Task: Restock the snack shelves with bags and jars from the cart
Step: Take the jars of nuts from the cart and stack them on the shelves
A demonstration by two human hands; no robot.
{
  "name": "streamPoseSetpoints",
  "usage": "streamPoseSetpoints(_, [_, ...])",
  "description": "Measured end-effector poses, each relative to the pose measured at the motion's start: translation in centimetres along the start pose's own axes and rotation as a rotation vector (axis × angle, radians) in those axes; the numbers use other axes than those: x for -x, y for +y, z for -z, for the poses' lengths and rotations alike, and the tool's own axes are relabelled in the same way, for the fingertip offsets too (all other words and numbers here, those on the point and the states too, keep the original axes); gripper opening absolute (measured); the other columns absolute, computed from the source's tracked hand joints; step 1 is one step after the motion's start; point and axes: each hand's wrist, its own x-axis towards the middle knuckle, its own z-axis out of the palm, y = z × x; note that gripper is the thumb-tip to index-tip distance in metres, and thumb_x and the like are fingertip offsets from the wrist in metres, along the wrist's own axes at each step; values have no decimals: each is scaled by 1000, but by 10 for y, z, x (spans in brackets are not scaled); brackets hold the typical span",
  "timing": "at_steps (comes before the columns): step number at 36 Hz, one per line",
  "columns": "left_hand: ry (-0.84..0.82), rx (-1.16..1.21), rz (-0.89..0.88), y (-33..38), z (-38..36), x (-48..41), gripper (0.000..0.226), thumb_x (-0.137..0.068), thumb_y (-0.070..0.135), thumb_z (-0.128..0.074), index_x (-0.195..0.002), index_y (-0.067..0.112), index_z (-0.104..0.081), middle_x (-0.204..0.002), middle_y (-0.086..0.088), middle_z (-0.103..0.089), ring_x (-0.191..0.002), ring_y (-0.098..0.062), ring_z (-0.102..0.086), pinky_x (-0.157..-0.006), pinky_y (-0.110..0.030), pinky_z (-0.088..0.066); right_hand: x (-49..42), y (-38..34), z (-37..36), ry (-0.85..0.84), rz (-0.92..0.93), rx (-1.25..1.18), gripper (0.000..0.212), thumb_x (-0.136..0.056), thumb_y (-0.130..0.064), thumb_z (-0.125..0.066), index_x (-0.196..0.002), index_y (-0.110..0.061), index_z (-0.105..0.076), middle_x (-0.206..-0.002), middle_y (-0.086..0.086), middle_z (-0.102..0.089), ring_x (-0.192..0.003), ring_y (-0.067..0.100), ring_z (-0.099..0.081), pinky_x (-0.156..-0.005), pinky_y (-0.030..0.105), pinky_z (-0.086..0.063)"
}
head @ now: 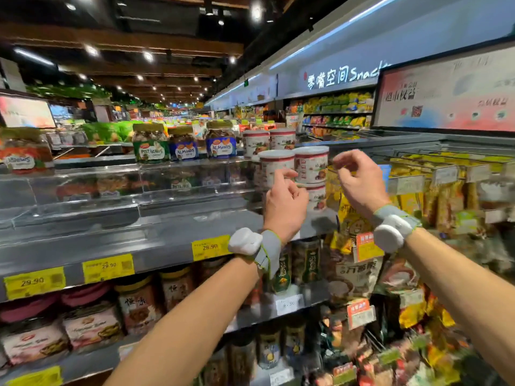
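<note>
Near: two bare forearms rise from the lower edge, each with a grey wrist strap carrying a white pod.

Left hand: raised in front of the white canisters. Its fingers are loosely curled and hold nothing; the forefinger tip is at the label of the front left canister, though whether it touches cannot be told. Judged to be nudging the canister square with its label outward.

Right hand: just right of the same stack, empty. Thumb and forefinger tips are nearly together in a pinch at the right edge of the front right canister. Probably fresh from letting go, or steadying the stack.

Task items: the white canisters with red bands stand stacked at the right end of the upper shelf, two levels showing at the front and more behind. Stacking suits flat lids and uses the shelf's height. The cart is out of view.

Left of the stack: bare shelf behind yellow price tags and clear dividers, so room remains for stock.

Right: yellow snack bags hang on pegs, faces forward.

Below: lidded jars in rows on lower shelves.

Farther: pistachio jar and almond jars on the top ledge, labels out.

Far: aisle and lit snack sign.
</note>
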Motion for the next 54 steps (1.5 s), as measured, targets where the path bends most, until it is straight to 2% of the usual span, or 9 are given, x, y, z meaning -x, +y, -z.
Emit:
streamPoseSetpoints(5, [-311, 18, 45, -22, -51, 51, 17, -98, 25, -58, -112, 20, -50, -48, 11, -52, -58, -22, -48, -62, -37, -42, 95, 35, 14, -61, -191, 5, 25, -87, 0, -57, -96, -23, -64, -88, -11, -64, -75, -6, -57, -73, 8, -43])
streamPoseSetpoints(12, [-853, -163, 186, -34, -140, 169, 31, -95, 13, -49, -126, 13, -45, -108, -17, -65, -102, -38, -62, -79, -42, -45, 245, 105, 89, -147, -659, 27, 10, -88, -18, -75, -93, -21, -66, -62, -9, -59, -58, 5, -54, -60, 24, -44])
streamPoseSetpoints(16, [-1155, -285, 134, -23, -175, 237, 76, -70, 39, -52, -138, 6, -41, -129, -21, -49, -118, -38, -53, -94, -43, -46, 313, 131, 142, -265, -890, 107, 10, -95, -10, -61, -103, -10, -68, -82, 3, -71, -61, 12, -62, -63, 24, -50])
streamPoseSetpoints(22, [-1445, -396, 73, -10, -243, 349, 66, -85, 47, -61, -134, 8, -43, -138, -20, -43, -128, -36, -47, -104, -40, -38, 435, 162, 237, -298, -1143, 113, 33, -91, 7, -46, -85, -22, -61, -91, 20, -70, -56, 15, -62, -53, 33, -52])
streamPoseSetpoints(26, [-1536, -436, 21, 0, -276, 409, 56, -96, 26, -60, -145, 13, -37, -146, -19, -35, -135, -36, -42, -109, -38, -37, 499, 182, 294, -232, -1265, 155, 22, -93, -1, -53, -89, -20, -63, -83, 8, -63, -70, 24, -61, -53, 29, -51])
streamPoseSetpoints(34, [-1710, -603, 126, -21, -309, 500, 54, -92, 39, -60, -137, 13, -45, -145, -24, -35, -131, -46, -42, -108, -51, -41, 599, 217, 328, -273, -1442, 194, 31, -100, -11, -49, -98, 16, -64, -77, 12, -54, -57, 5, -41, -43, 16, -31])
streamPoseSetpoints(41, [-1766, -623, 64, -54, -332, 512, 61, -99, 31, -55, -153, 18, -31, -161, -19, -18, -139, -44, -39, -110, -44, -37, 620, 237, 314, -350, -1537, 222, 28, -99, -30, -46, -90, -4, -54, -86, 28, -52, -75, 33, -50, -50, 21, -30])
streamPoseSetpoints(49, [-1585, -794, 351, -158, -389, 510, 59, -91, 35, -67, -139, 11, -44, -136, -19, -53, -127, -35, -53, -102, -38, -45, 667, 315, 281, -614, -1614, 421, 45, -92, -40, -60, -127, -12, -63, -127, 10, -63, -117, 29, -58, -94, 32, -45])
streamPoseSetpoints(54, [-1712, -653, 499, -219, -410, 521, 59, -93, 45, -60, -142, 14, -48, -138, -14, -56, -124, -36, -56, -103, -38, -47, 671, 337, 263, -845, -1698, 465, 82, -93, -50, -58, -155, -11, -22, -154, 13, -35, -143, 35, -30, -112, 43, -33])
